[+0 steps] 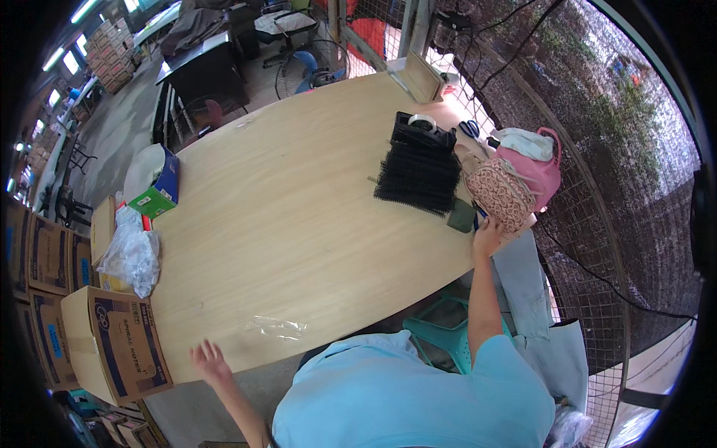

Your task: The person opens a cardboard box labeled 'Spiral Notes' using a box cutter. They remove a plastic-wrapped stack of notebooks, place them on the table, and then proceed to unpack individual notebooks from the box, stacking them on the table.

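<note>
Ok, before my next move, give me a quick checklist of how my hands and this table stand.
1. Left hand free: ok, spread open, nothing visible in it.
2. Right hand grip: cannot tell; it is at the lower edge of the patterned handbag.
3. Black spiral binding coils on the wooden table: ok, lying together.
4. Clear plastic wrapper off the table: not ok, lying near the front edge.
5. Scissors uncovered: ok, handles visible.

Small bag point(499, 196) is showing a reddish-brown scrolling pattern on cream; larger bag point(544, 179) is showing plain pink, cloth point(526, 143) white. Spiral stack point(417, 178) is looking black, pouch point(461, 216) dark green, stool point(446, 334) teal, shirt point(403, 396) light blue. Table point(284, 201) is showing pale tan grain. Box point(154, 202) is showing blue and green, carton point(131, 347) brown with dark panels.
</note>
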Demonstrator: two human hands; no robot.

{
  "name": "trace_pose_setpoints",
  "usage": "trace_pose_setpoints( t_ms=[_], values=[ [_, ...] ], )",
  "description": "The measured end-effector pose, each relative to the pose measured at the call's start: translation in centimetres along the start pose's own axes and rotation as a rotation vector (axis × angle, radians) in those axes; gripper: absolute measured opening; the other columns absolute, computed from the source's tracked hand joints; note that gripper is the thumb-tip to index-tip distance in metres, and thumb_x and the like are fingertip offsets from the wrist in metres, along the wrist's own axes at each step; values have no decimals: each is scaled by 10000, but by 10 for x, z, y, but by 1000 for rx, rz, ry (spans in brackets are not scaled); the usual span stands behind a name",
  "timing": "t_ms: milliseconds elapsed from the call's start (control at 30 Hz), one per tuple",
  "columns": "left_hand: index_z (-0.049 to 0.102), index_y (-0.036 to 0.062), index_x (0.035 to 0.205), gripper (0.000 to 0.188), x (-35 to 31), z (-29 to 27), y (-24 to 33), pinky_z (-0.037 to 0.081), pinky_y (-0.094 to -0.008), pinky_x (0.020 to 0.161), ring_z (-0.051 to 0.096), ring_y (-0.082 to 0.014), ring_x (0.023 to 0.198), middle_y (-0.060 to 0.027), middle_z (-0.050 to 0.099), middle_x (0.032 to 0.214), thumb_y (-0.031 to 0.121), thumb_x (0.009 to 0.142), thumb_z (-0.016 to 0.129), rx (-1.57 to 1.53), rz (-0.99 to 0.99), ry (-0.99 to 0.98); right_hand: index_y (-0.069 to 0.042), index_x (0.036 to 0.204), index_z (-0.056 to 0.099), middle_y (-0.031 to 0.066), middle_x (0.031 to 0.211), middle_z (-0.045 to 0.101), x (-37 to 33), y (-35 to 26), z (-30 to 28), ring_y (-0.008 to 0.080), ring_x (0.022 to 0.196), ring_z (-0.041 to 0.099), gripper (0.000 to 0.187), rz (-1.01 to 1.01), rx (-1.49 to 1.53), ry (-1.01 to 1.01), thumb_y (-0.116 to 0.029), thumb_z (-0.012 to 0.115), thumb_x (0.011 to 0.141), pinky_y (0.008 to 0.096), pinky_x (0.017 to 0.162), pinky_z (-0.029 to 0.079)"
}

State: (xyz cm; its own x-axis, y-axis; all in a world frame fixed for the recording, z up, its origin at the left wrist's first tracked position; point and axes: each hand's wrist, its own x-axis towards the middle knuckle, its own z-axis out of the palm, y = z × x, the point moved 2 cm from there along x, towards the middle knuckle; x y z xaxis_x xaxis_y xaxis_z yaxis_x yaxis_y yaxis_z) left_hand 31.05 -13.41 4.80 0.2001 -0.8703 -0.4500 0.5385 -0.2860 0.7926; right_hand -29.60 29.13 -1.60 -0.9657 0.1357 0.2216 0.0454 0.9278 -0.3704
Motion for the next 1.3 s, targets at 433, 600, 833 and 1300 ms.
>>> trace_pose_setpoints(
  t_ms=[433, 600, 833, 1300],
  values=[
    [252, 158, 1395, 736, -89, 133, -20, 443, -380, 821, 495, -188, 1038, -100, 262, 1368, 64, 769, 627, 365, 232, -175, -79, 1263, 405, 172, 1153, 509, -31, 18, 13, 364, 1047, 526, 527, -50, -387, 34, -382, 544, 854, 558, 786, 446],
    [342, 107, 1345, 629, -57, 62, 31, 474, -276, 778, 518, -195, 970, -117, 279, 1344, 28, 778, 601, 442, 617, -31, -71, 1339, 341, 197, 1156, 531, -9, 66, 29, 349, 973, 576, 554, 265, 58, 96, -353, 494, 888, 462, 677, 505],
    [577, 90, 1116, 356, -37, -37, 197, 423, -387, 892, 516, -311, 1035, -171, 390, 1274, 102, 767, 646, 1249, 1272, 651, -52, 1308, 398, 102, 1163, 506, -80, -137, -65, 217, 926, 529, 521, 61, 1650, -379, -416, 450, 939, 318, 731, 454],
    [658, 115, 982, 338, 126, -54, 399, 481, -387, 790, 601, -273, 924, -83, 591, 1100, 305, 710, 725, 1872, 931, -133, -74, 1099, 596, 129, 901, 584, -601, -560, -193, 281, 786, 604, 344, -1596, 1134, -1016, -228, 652, 796, 367, 676, 495]
  ],
)
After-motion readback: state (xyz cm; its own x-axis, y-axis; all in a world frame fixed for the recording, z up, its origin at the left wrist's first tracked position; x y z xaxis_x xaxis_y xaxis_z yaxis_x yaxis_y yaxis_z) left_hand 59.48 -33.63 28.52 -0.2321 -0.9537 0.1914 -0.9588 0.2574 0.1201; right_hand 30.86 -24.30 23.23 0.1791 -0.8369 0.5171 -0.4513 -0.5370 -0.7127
